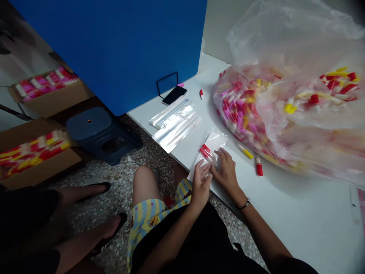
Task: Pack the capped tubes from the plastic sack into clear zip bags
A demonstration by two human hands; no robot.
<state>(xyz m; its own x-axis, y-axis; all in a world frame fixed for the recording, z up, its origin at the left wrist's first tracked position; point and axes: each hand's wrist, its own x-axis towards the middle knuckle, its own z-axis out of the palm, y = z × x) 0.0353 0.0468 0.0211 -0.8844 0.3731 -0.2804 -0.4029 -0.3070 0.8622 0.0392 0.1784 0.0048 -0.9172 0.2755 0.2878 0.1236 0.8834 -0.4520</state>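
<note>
Here we go, right at the counter's near edge: the left hand curls its fingers on a clear plastic bag (grip or mere touch, hard to call), while the right hand lies open on it, red-capped tubes inside. Just right, a loose red-capped tube; farther off, a bulging sack of capped tubes and flat bags.

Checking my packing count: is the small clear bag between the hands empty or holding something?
Holding something: red-capped tubes appear to lie inside the clear plastic bag, showing through its film beside the right hand.
</note>
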